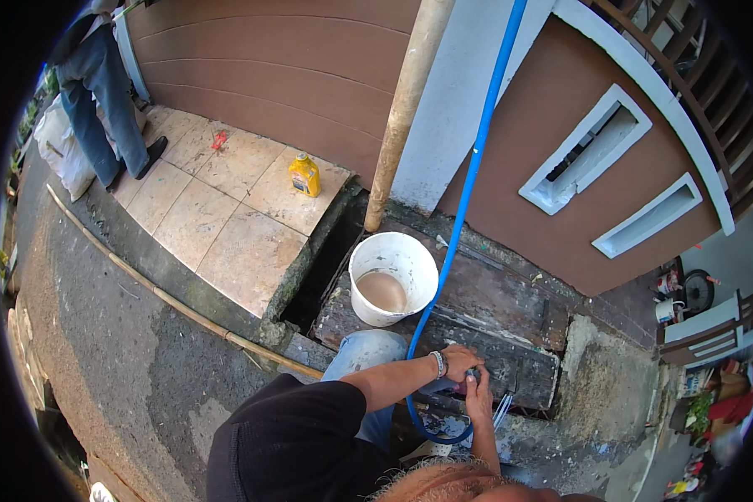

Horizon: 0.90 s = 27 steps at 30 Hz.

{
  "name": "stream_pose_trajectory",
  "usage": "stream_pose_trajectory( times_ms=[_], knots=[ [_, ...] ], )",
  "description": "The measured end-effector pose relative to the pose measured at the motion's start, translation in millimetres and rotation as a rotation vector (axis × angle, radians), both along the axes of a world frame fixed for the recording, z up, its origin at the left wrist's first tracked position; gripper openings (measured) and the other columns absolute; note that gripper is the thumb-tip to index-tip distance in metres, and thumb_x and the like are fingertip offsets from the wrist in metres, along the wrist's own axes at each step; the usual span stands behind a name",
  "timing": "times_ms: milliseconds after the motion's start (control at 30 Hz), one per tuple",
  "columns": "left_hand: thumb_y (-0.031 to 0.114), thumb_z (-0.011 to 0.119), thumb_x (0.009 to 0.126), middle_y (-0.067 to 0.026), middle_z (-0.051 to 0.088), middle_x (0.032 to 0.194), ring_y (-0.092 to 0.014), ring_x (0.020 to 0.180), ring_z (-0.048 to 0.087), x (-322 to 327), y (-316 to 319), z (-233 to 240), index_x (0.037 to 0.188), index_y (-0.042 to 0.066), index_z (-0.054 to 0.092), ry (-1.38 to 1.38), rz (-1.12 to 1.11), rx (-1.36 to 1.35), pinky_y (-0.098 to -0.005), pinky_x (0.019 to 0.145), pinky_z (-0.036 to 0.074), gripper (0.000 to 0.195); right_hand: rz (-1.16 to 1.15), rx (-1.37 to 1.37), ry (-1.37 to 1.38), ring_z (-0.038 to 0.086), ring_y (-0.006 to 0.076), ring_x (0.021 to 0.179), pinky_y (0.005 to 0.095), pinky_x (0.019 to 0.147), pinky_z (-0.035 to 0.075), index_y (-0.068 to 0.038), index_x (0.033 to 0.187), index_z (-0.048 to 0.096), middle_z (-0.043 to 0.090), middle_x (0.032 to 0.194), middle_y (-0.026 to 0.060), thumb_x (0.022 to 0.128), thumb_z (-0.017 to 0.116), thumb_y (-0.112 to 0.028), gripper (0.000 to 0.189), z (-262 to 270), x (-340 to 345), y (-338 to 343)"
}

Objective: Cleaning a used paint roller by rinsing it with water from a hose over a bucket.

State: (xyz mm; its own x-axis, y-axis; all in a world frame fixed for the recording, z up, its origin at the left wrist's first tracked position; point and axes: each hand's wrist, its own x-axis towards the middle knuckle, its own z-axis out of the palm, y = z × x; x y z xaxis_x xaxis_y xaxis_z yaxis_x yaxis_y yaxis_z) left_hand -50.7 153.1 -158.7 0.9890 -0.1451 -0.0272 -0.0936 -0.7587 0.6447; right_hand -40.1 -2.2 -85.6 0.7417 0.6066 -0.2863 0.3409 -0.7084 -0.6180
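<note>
My left hand (461,362), with a bracelet at the wrist, meets my right hand (479,396) low over dark wooden boards. Between their fingers is a small bluish-grey object (472,374), mostly covered, so its kind is unclear. A blue hose (477,157) comes down from above, passes the bucket's right side and loops below my hands; its end is hidden near my right wrist. Beyond my denim-covered knee (370,351) stands a white plastic bucket (394,251), with cloudy brownish liquid (381,292) inside. Several thin pale strips (503,408) lie right of my right hand.
A yellow plastic bottle (305,176) stands on the tiled ledge (226,251), beside an open gap (323,270). A bamboo pole (163,292) lies along the pavement; another pole (408,113) leans upright by the wall. At upper left, a person (97,94) stands near white sacks (66,150).
</note>
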Motion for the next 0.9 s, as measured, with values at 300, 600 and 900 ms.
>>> stream_pose_trajectory(
  times_ms=[300,600,900],
  knots=[
    [0.026,0.072,0.066,-0.0185,0.056,0.119,-0.033,0.114,0.052,-13,-26,10,0.122,0.007,0.052,0.062,0.223,-0.131,-0.0413,0.093,0.045,0.062,-0.075,0.138,0.035,0.061,0.0280,0.084,0.0381,0.077,0.046,-0.016,0.143,0.022,0.063,0.093,0.0174,0.096,0.037,-0.040,0.055,-41,-7,-25],
    [0.018,0.072,0.064,-0.0190,0.058,0.106,-0.039,0.109,0.052,-7,-21,37,0.106,0.010,0.048,-0.077,0.224,-0.251,-0.0445,0.085,0.047,0.048,-0.513,0.434,0.590,0.042,0.0069,0.048,0.0217,0.037,0.027,-0.010,0.121,0.049,0.052,0.079,0.0007,0.090,0.051,-0.044,0.047,-22,2,-18],
    [0.009,0.071,0.066,-0.0135,0.058,0.108,-0.029,0.104,0.056,12,-29,31,0.112,0.005,0.049,-0.050,-0.014,-0.490,-0.0366,0.091,0.043,0.051,-0.634,0.454,0.648,0.046,0.0107,0.049,0.0257,0.047,0.037,-0.011,0.127,0.050,0.052,0.070,0.0019,0.085,0.048,-0.025,0.044,-21,23,-46]
  ],
)
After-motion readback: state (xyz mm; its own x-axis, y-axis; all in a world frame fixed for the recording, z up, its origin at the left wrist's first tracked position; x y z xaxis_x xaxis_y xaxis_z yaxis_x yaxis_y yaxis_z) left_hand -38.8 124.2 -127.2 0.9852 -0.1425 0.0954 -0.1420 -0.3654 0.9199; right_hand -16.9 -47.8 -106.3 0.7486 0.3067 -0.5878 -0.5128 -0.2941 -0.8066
